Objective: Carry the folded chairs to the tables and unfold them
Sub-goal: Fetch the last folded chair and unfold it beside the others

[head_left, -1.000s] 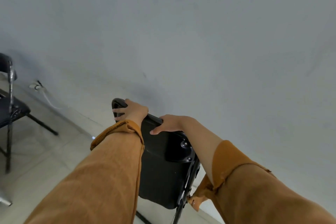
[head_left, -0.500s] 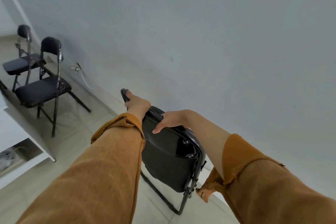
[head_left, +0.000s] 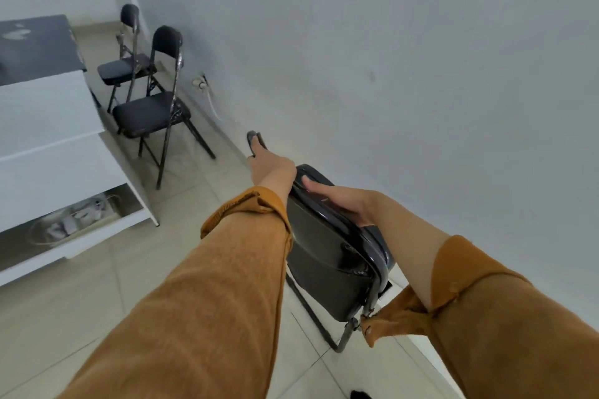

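I hold a black folded chair (head_left: 327, 256) in front of me, close to the white wall. My left hand (head_left: 270, 162) grips its backrest top, which pokes out beyond my fingers. My right hand (head_left: 340, 202) is closed over the top edge of the seat. The chair's lower legs hang above the tiled floor. Two unfolded black chairs stand by the wall at the upper left: the nearer chair (head_left: 152, 110) and the farther chair (head_left: 124, 65). They face a white table (head_left: 48, 113) with a dark top.
A white socket with a cable (head_left: 202, 86) sits low on the wall behind the nearer chair. Under the table a shelf holds pale cluttered items (head_left: 74, 217). Beige floor tiles (head_left: 97, 285) stretch between me and the table. A dark object (head_left: 359, 394) shows at the bottom edge.
The view has swung left and down, so both unfolded chairs and the table have come further into sight. The folded chair has tilted and moved with my hands, which keep their hold.
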A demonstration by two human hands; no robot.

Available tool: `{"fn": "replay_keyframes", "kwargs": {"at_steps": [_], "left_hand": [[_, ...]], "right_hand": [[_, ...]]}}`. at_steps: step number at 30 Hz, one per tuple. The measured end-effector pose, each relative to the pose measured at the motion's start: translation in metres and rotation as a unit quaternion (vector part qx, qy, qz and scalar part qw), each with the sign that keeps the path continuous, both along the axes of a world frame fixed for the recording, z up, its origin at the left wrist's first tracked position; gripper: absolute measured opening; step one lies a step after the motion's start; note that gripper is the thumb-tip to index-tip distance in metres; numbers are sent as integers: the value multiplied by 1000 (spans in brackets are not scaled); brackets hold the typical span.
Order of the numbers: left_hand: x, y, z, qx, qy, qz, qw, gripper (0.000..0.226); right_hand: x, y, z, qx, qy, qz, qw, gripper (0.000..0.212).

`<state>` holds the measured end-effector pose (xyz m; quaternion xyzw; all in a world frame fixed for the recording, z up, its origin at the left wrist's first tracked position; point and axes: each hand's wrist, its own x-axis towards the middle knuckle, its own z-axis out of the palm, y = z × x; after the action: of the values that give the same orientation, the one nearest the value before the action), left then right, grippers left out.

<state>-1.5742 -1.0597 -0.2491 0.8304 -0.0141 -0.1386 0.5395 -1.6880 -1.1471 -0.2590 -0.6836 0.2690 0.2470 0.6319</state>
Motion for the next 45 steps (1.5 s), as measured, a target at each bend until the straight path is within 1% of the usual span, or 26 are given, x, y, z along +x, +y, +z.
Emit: {"fn": "replay_keyframes", "kwargs": {"at_steps": [2, 3, 5, 6, 7, 8, 10, 14, 16, 18, 20, 22, 24, 26, 28, 30, 33, 35, 37, 39, 42, 45], "left_hand": [[0, -5, 1, 5, 1, -10, 1000, 88], [0, -9, 1, 8, 0, -13, 1000, 87], [2, -19, 3, 21, -3, -23, 999, 86], [4, -22, 3, 37, -9, -30, 999, 86], [6, -30, 2, 49, -17, -33, 998, 87], [8, -34, 1, 54, -22, -40, 998, 88], [15, -44, 1, 58, -29, -55, 996, 89], [29, -42, 3, 83, -33, -71, 994, 92], [35, -34, 3, 114, -43, -74, 990, 93], [41, -21, 4, 149, -49, -71, 985, 94], [48, -6, 5, 175, -40, -57, 982, 94], [52, 6, 5, 195, -34, -45, 979, 91], [53, 12, 6, 204, -30, -42, 978, 81], [54, 17, 7, 207, -24, -46, 977, 64], [55, 21, 8, 215, -3, -42, 976, 55], [57, 23, 6, 226, 15, -37, 973, 57], [61, 28, 5, 241, 29, -32, 970, 66], [66, 37, 6, 245, 37, -29, 968, 67], [71, 50, 7, 248, 40, -34, 967, 65], [77, 65, 7, 237, 55, -46, 969, 67], [90, 101, 9, 194, 86, -43, 976, 73], [103, 141, 5, 155, 118, -40, 980, 74]], "right_hand": [[5, -9, -12, -82, -3, -17, 996, 85], [8, -15, -17, -132, -11, -15, 991, 75], [13, -24, -28, -232, -48, 0, 971, 42], [16, -30, -35, -291, -51, 21, 955, 35], [19, -41, -41, -343, -41, 44, 937, 37], [20, -49, -48, -381, -23, 59, 922, 46], [21, -72, -61, -408, 13, 65, 911, 62], [20, -102, -84, -447, 31, 81, 891, 72], [18, -108, -95, -436, 39, 89, 894, 78], [16, -105, -107, -392, 44, 87, 915, 89], [15, -97, -119, -297, 25, 58, 953, 100], [17, -84, -131, -209, -7, 15, 978, 112], [18, -73, -140, -179, -30, -32, 983, 118], [18, -65, -147, -167, -61, -80, 981, 118], [17, -60, -153, -149, -91, -138, 975, 111], [19, -57, -157, -140, -87, -184, 969, 98], [27, -50, -153, -144, -35, -187, 971, 70], [33, -42, -153, -164, -29, -189, 968, 56], [39, -29, -151, -179, -31, -191, 965, 48], [46, -16, -152, -181, -28, -194, 964, 41], [63, 17, -149, -184, -27, -190, 964, 33], [77, 54, -149, -192, -26, -186, 963, 29]]}}
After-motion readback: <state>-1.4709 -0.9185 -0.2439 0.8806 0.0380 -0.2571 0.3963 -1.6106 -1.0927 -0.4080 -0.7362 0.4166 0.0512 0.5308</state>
